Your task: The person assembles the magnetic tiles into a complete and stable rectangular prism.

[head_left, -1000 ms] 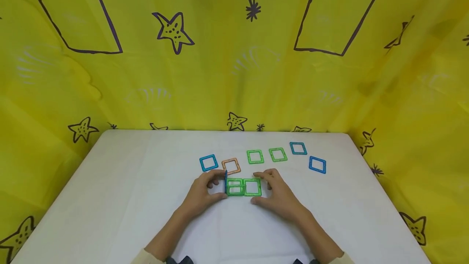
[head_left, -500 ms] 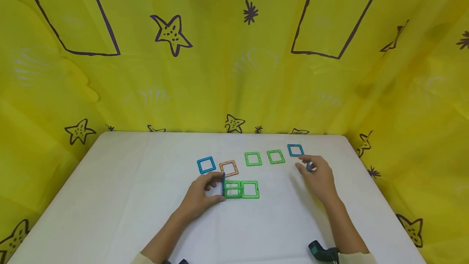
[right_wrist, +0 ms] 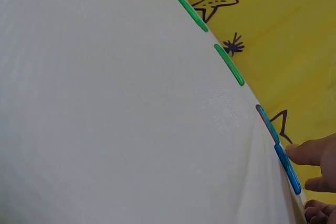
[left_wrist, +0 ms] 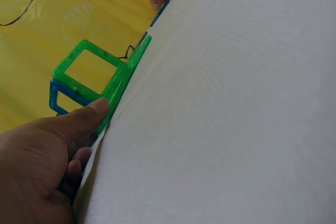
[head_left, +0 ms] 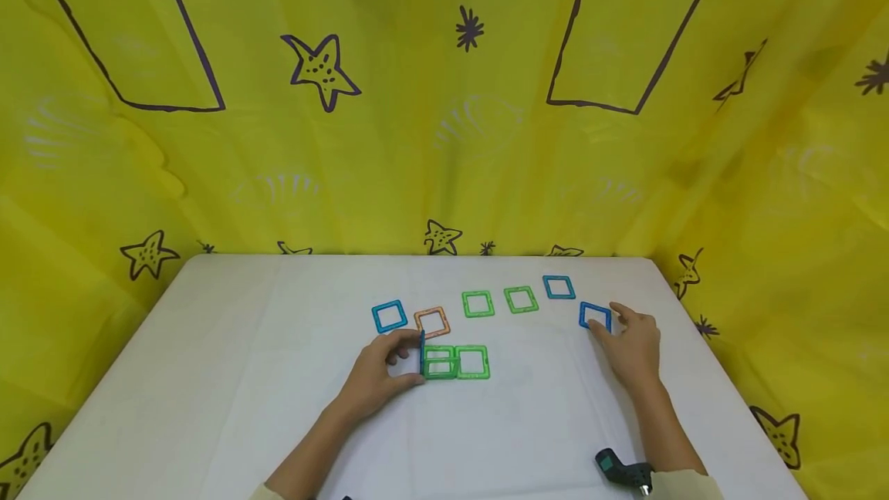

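Note:
My left hand holds an upright blue magnetic tile at its edges, index finger at the back and thumb at the front. Against it stands an upright green magnetic tile, joined to green tiles on the table; the right-hand one lies flat. In the left wrist view the thumb rests at the green tile's lower corner. My right hand is at a flat blue magnetic tile on the right, thumb over its near edge and index finger by its far right corner. I see no firm grip there.
Behind the joined tiles lie a blue tile, an orange tile, two green tiles and another blue tile. They are flat on the white-covered table. A yellow patterned curtain surrounds the table's back and sides.
My right hand has left the joined green tiles and moved right and away to the far-right blue tile. My left hand keeps its hold on the upright blue tile.

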`<state>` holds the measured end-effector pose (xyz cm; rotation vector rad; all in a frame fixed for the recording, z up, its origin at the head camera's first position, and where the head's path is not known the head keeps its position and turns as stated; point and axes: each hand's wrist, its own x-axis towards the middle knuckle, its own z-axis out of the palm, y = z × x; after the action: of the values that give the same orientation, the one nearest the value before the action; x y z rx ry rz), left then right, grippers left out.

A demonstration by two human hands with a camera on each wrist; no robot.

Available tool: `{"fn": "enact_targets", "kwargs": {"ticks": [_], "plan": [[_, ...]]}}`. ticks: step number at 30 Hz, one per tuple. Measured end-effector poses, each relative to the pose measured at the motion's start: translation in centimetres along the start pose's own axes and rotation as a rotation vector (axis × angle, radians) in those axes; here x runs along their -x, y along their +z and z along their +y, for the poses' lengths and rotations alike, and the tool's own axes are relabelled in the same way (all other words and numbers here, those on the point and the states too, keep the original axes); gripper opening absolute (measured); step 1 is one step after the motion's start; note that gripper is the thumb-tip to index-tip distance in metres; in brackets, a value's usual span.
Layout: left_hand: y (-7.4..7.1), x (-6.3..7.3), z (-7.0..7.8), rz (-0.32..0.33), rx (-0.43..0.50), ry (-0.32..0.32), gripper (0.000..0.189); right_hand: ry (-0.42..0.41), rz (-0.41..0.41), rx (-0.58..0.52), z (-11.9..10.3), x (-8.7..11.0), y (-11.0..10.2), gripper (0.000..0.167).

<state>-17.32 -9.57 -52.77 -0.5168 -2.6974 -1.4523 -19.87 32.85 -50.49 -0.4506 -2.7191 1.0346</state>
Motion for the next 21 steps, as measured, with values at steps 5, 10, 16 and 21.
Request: {"fn": "enact_targets", "kwargs": {"ticks": [5,10,16,21], "plan": [[0.1,0.1,-0.1,0.000,-0.008,0.002,0.064,0.022,-0.050,0.087,0.5,-0.2,0.2,0.071],[0.1,0.1,-0.1,0.001,-0.002,0.013,0.064,0.013,-0.055,0.092,0.4,0.0,0.2,0.069],[0.0,0.1,-0.2,0.004,0.007,0.027,0.064,0.017,-0.043,0.024,0.0,0.3,-0.4,0.067],[0.1,0.1,-0.1,0.006,0.003,0.042,0.064,0.060,-0.044,-0.035,-0.2,0.4,-1.1,0.063]]}}
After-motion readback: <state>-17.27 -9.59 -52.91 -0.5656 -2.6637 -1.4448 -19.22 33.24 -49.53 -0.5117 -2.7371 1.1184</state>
